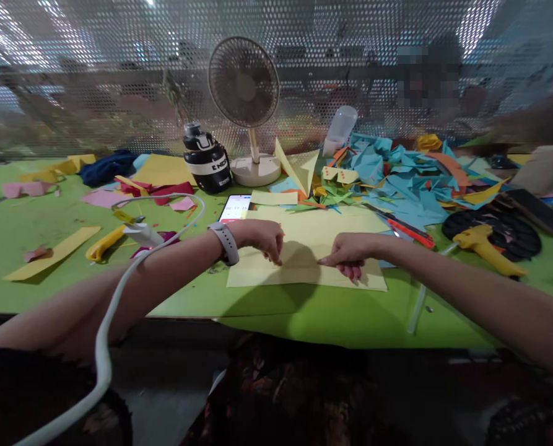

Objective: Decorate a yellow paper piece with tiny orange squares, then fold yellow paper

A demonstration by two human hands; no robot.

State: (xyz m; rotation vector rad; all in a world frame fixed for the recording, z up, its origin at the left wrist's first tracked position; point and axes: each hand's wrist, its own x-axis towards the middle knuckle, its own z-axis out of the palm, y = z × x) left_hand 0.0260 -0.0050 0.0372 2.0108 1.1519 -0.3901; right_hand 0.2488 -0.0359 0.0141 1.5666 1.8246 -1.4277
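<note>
A pale yellow sheet of paper (306, 226) lies on the table in front of me, its near edge facing me. My left hand (270, 240), with a pale watch (225, 243) at the wrist, is closed, its fingertips pinched down at the paper's surface. From the right, my right hand (350, 253) reaches in, thumb and forefinger pinched at the sheet and the other fingers curled under. A small gap separates the two hands, and a shadow falls across the paper there. Just beyond my left hand a phone (236, 207) with a lit screen lies flat.
A fan (244, 83) and a black bottle (207, 160) stand at the back of the green table (202, 297). Blue paper scraps (406, 186) heap up at right, near a red cutter (410, 233) and yellow glue gun (487, 251). A white cable (109, 316) crosses my left arm.
</note>
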